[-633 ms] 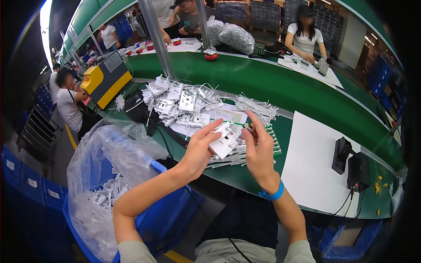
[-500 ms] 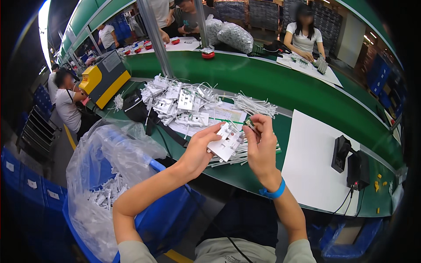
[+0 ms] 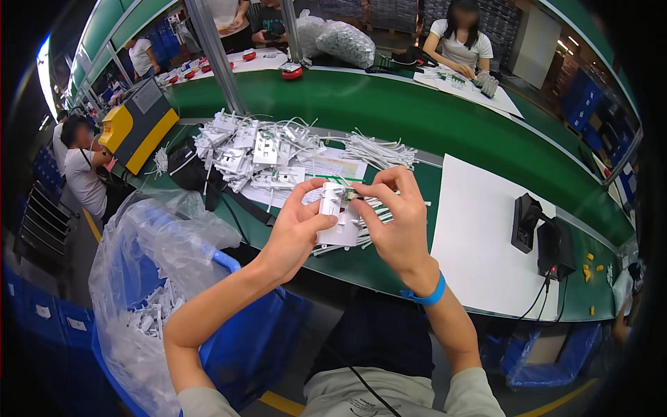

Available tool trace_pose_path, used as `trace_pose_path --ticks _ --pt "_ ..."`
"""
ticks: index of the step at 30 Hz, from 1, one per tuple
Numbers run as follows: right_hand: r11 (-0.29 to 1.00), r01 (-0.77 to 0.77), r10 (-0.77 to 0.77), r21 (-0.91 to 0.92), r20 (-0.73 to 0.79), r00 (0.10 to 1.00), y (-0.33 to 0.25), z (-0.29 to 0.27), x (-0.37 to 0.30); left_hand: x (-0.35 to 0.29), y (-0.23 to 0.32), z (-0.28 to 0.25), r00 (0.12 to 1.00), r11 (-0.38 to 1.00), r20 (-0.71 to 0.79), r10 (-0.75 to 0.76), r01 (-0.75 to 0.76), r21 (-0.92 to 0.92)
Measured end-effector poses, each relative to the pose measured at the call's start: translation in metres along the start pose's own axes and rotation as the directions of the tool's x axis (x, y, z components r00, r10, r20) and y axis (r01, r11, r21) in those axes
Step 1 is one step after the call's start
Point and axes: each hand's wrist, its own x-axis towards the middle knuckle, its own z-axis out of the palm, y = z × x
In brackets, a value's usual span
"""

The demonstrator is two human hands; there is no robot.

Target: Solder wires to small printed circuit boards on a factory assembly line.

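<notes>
My left hand grips a white plastic housing by its left side, thumb across the front. My right hand, with a blue band at the wrist, pinches a small green circuit board against the housing's upper right edge. A white wire runs up from the board. Whether the board sits inside the housing or only touches it, I cannot tell. Beneath my hands, a bundle of white wires lies on the green bench. Behind them rises a pile of similar white housings with wires.
At the left stands a blue bin lined with clear plastic, holding white parts. A white sheet and black device lie to the right. More white wires lie behind my hands. A yellow-grey machine is far left; co-workers sit beyond.
My right hand has brought the green board left onto the housing, from beside it. My left hand has turned the housing more upright. The whole view has shifted slightly.
</notes>
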Motion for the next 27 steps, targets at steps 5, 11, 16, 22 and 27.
trace_pose_path --ticks 5,11,16,22,27 --pt "0.998 -0.008 0.01 -0.06 0.043 0.999 -0.004 -0.003 0.001 0.0 -0.003 0.0 0.999 0.998 0.004 0.04 -0.04 0.041" --pt "0.991 0.04 -0.034 -0.13 0.052 0.998 -0.008 -0.003 0.002 0.0 -0.006 -0.002 0.996 0.994 0.035 0.081 -0.083 0.064" --pt "0.992 0.027 -0.017 -0.123 0.085 0.996 -0.01 0.0 -0.001 0.002 -0.007 -0.004 0.992 0.99 0.064 0.104 -0.11 0.089" --pt "0.974 0.137 -0.112 -0.182 0.143 0.983 -0.005 -0.002 0.003 0.003 -0.007 -0.006 0.993 0.99 0.074 0.088 -0.095 0.104" --pt "0.984 0.103 -0.075 -0.147 0.183 0.98 -0.003 -0.004 0.001 0.005 -0.01 -0.007 0.999 0.992 0.015 0.05 -0.051 0.113"
